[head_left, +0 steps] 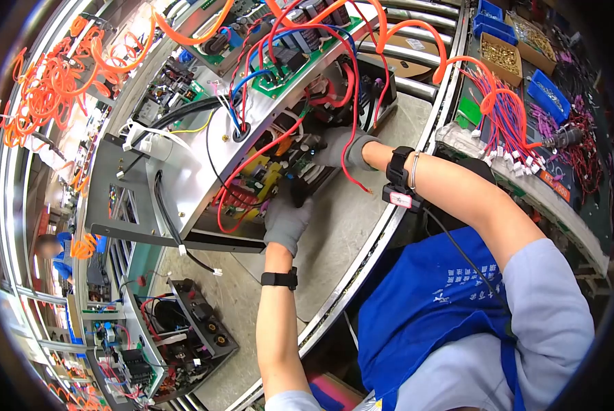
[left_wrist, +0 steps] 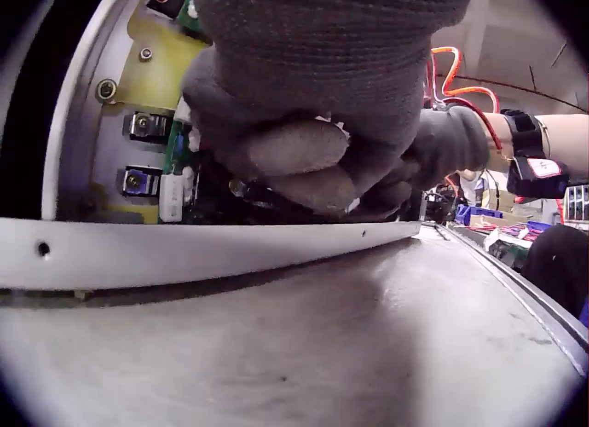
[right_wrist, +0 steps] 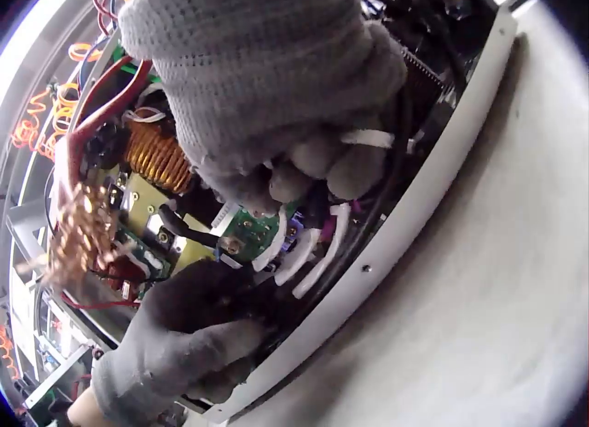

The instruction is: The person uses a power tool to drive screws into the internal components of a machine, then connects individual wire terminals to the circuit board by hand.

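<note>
The gloved left hand (head_left: 286, 219) reaches into the near side of an open metal chassis (left_wrist: 202, 252). In the right wrist view the left hand (right_wrist: 175, 344) lies low among dark parts, its fingertips hidden. The gloved right hand (head_left: 341, 147) is farther along the same side, its fingers (right_wrist: 317, 165) bent around thin wires with white sleeves (right_wrist: 317, 261), beside a green circuit board (right_wrist: 253, 236). The wires' ends are partly covered. In the left wrist view the left hand (left_wrist: 322, 86) has bent fingers, with the right hand (left_wrist: 451, 146) just behind it.
Loose red wires (head_left: 355, 103) hang over the chassis, near a copper coil (right_wrist: 158, 158). A second unit (head_left: 183, 329) stands at lower left. Orange coiled hoses (head_left: 60, 75) hang above. At right are blue bins (head_left: 548, 96), a box of brass parts (head_left: 500, 58) and bundled wires (head_left: 502, 116).
</note>
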{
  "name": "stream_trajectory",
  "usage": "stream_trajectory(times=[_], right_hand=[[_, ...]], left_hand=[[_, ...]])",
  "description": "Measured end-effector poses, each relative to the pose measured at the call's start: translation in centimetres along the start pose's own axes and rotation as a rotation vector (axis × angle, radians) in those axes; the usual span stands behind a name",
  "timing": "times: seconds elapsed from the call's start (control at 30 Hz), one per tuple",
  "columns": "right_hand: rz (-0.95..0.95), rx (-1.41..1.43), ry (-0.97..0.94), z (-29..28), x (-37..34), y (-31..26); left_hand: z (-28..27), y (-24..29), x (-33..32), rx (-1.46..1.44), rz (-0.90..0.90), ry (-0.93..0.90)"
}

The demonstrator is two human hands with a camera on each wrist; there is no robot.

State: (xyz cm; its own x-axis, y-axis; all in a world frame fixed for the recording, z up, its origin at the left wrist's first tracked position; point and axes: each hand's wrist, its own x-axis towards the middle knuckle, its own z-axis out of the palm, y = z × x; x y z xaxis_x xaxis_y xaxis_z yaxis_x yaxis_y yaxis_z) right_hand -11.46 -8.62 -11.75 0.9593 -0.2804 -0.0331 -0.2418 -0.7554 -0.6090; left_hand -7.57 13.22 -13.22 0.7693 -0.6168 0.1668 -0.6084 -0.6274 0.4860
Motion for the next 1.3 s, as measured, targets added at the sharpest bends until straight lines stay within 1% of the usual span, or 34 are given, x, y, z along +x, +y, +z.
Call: stream_trajectory(times=[0.03, 0.13, 0.17, 0.23, 0.3, 0.37, 0.47, 0.5, 0.6, 0.67, 0.73, 0.8, 0.83, 0.87, 0.93, 1.03, 1.17, 1.23, 1.3], right_hand=[[-0.028, 0.004, 0.052, 0.4, -0.2, -0.1], [0.11, -0.098, -0.153, -0.7, 0.6, -1.3], [0.041, -0.123, -0.166, -1.0, 0.7, -1.7], [0.025, -0.174, -0.297, -1.4, 1.4, -1.7], [0.011, -0.013, -0.246, -0.4, 1.7, -0.2], [-0.29, -0.253, -0.266, 1.3, 3.0, 1.1], [-0.034, -0.22, -0.459, 0.7, 3.9, 0.1], [0.084, -0.123, -0.429, -0.6, 2.3, -1.4], [0.11, -0.07, -0.447, -1.2, 1.7, -1.5], [-0.049, -0.398, -0.455, -2.1, 0.9, -2.6], [-0.168, -0.105, -0.11, -1.4, -0.2, -0.2], [-0.474, -0.156, 0.024, -1.6, -0.5, 1.8], [-0.421, -0.325, -0.021, -2.1, -0.7, 1.9], [-0.433, -0.3, 0.041, -1.7, -1.1, 2.5], [-0.43, -0.423, 0.115, -0.8, -1.4, 2.6], [-0.484, -0.603, 0.151, 0.1, -1.1, 3.6], [-0.422, -0.597, 0.152, 0.8, -0.5, 3.0], [-0.405, -0.559, 0.126, 0.4, -0.3, 2.7], [-0.428, -0.517, 0.143, 0.2, -0.2, 2.7]], left_hand=[[-0.1, 0.0, -0.3, 0.005, 0.024, 0.006], [-0.2, -1.1, 0.3, 0.049, 0.011, -0.073], [-0.2, -1.5, 0.4, 0.066, 0.038, -0.081], [-0.3, -2.3, 0.5, 0.101, 0.091, -0.101], [-0.7, -2.3, 0.6, 0.092, 0.14, -0.113], [-0.7, -2.3, 0.4, 0.079, 0.153, -0.129], [-1.0, -1.8, 0.3, 0.095, 0.126, -0.146], [-1.1, -1.5, 0.3, 0.114, 0.112, -0.143], [-1.0, -1.3, 0.2, 0.118, 0.085, -0.135], [-1.1, -1.1, 0.3, 0.114, 0.057, -0.14], [-1.5, -0.5, 0.1, 0.116, 0.006, -0.156], [-1.4, -0.6, 0.0, 0.107, 0.034, -0.129], [-1.3, -0.7, 0.0, 0.102, 0.046, -0.115], [-1.1, -0.9, -0.1, 0.103, 0.05, -0.101], [-1.0, -1.1, -0.1, 0.116, 0.073, -0.083], [-1.3, -0.3, -0.2, 0.093, -0.026, -0.141], [-1.6, 0.1, -0.1, 0.093, -0.039, -0.153], [-1.4, -0.3, 0.0, 0.11, -0.024, -0.144], [-1.2, -0.7, 0.0, 0.115, 0.028, -0.107]])
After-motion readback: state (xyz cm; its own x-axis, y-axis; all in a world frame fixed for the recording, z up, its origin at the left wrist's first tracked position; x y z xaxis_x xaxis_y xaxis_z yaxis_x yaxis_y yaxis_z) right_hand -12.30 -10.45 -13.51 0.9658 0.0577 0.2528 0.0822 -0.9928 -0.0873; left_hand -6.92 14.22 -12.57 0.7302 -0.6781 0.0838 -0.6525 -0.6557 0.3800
